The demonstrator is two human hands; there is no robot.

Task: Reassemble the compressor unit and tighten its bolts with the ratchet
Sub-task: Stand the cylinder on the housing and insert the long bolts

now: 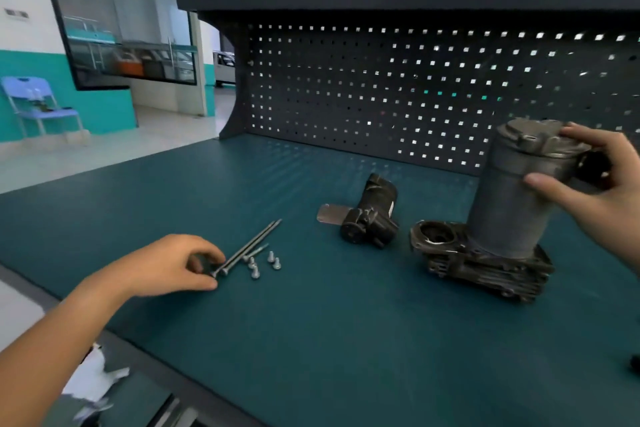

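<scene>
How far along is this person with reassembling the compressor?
Done: the cylinder stands on the finned base. In hand: the right hand grips its top; the left hand has fingers at the long bolts. Left: bolts and small screws lie loose, the black part lies apart, no ratchet in view.

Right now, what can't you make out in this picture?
Head view:
Whether the left hand pinches the long silver bolts: blurred.
Black part on the grey cylindrical compressor housing: partly covered by the right hand.
Dark object at the right edge: cut off.
</scene>
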